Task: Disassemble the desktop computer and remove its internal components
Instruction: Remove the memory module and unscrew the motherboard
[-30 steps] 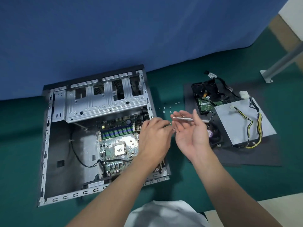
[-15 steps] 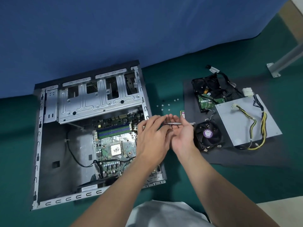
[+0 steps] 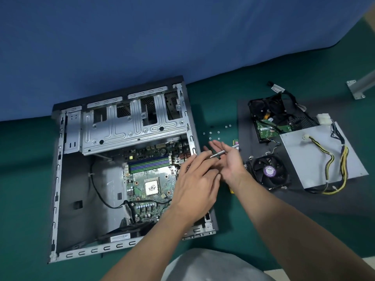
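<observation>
We cradle the slim silver screwdriver (image 3: 218, 154) on the uncurled fingers of our right hand (image 3: 230, 165) over the right rim of the open grey metal computer case (image 3: 91, 250), which lies by the back edge of the green mat (image 3: 26, 179), seemingly so our left hand (image 3: 194, 179) can work its tip, pinching or only touching we cannot tell.

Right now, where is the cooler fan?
Head view, right of the case: the cooler fan lies on the black mat, between the right hand and the grey power supply.

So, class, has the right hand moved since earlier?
Yes: the right hand moved left, clear of the cooler fan it had partly covered.
</observation>
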